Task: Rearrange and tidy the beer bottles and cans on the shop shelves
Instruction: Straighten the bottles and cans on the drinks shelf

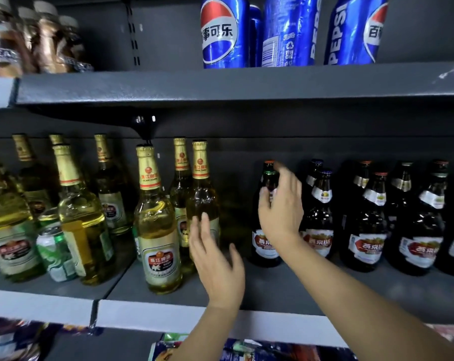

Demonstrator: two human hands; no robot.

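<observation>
**Both hands up at the beer shelf, nothing actually held**

So the middle shelf (246, 287) was where it all happened. The left hand (215, 267) was raised in front of the clear gold-capped bottles, fingers straight and loosely spread, its grip wide open with nothing in it. Its fingertips sat right over the lower body of the rightmost clear bottle (202, 194), though honestly I couldn't tell whether they touched the glass or just hovered in front of it, the shot was a bit smeary there.

The right hand (280, 207) was up at the leftmost dark bottle (266, 230), the one with the red label. Its fingers were curved into a loose open cup beside the neck and shoulder, thumb on the left side, the other fingers blurred near the cap. That grip wasn't closed round the bottle either.

There was a bare gap of shelf between the clear bottle and the dark bottle, and the two hands framed it.

Further left stood another clear bottle nearer the front edge (158, 225), then more of them crowded together with a green can (54, 251) wedged low among them. To the right, the other dark bottles (372, 222) stood in rows, front to back.

On the shelf above were blue Pepsi cans (224, 32), and brownish bottles (38, 37) at far left.
</observation>
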